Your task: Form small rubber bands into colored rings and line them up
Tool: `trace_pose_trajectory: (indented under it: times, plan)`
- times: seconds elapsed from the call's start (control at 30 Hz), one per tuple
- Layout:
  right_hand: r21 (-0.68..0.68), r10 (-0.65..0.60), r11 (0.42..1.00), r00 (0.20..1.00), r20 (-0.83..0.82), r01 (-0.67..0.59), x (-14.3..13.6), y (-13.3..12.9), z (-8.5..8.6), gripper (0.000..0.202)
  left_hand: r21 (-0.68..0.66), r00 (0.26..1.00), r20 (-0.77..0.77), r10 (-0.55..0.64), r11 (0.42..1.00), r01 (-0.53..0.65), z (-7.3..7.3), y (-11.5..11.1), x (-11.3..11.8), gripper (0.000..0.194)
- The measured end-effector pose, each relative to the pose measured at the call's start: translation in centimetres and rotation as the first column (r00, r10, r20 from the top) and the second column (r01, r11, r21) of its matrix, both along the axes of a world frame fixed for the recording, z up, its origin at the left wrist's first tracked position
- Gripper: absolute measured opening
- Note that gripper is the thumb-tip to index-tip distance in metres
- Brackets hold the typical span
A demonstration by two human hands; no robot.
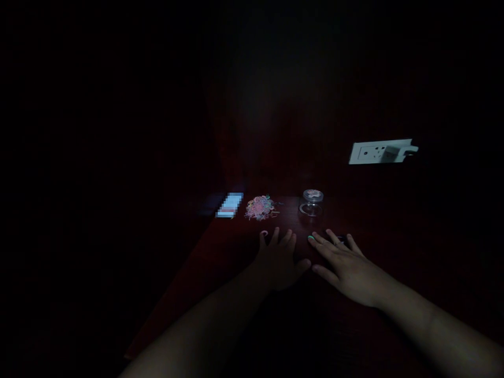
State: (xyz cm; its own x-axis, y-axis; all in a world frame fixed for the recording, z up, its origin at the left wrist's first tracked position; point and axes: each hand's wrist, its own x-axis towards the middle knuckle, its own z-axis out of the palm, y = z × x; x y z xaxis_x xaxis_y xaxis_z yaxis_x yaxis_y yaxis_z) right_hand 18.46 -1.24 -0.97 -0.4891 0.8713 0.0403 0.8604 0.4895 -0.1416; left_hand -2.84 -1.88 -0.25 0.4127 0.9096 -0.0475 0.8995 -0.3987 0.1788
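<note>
Both left hand [279, 262] and right hand [348, 270] lie open, palms down, with a pink band [264, 231] just beyond the left little finger and the pile of bands [259, 208] farther ahead, nearer the left hand.

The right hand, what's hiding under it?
The right hand is spread over the dark red table. A small green thing shows at one fingertip, and part of a dark item peeks between two fingers. Anything beneath the palm is covered, so I can't tell.
</note>
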Motion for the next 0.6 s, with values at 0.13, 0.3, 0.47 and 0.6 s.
trace_pose_trajectory:
  times: [0.13, 0.3, 0.47, 0.6]
  plan:
    - [0.017, -0.145, 0.989, 0.989, 0.036, 0.144, 0.9, 0.1, 0.6, 0.081, -0.005, 1.000, 0.004, -0.002, 1.000, 0.002, 0.2, -0.1, 0.0, 0.087]
    - [-0.119, -0.281, 0.948, 0.951, 0.125, 0.296, 1.9, -0.2, 0.8, 0.091, 0.002, 1.000, 0.018, -0.004, 1.000, 0.004, 0.1, -0.2, 0.0, 0.090]
    - [-0.151, -0.331, 0.922, 0.928, 0.173, 0.357, 1.8, -0.3, 0.7, 0.091, -0.005, 1.000, 0.008, -0.011, 1.000, 0.011, 0.0, -0.1, -0.1, 0.090]
    - [-0.149, -0.361, 0.910, 0.915, 0.178, 0.388, 2.1, -0.2, 0.7, 0.091, 0.005, 1.000, 0.002, -0.017, 1.000, 0.017, 0.2, -0.1, -0.1, 0.092]
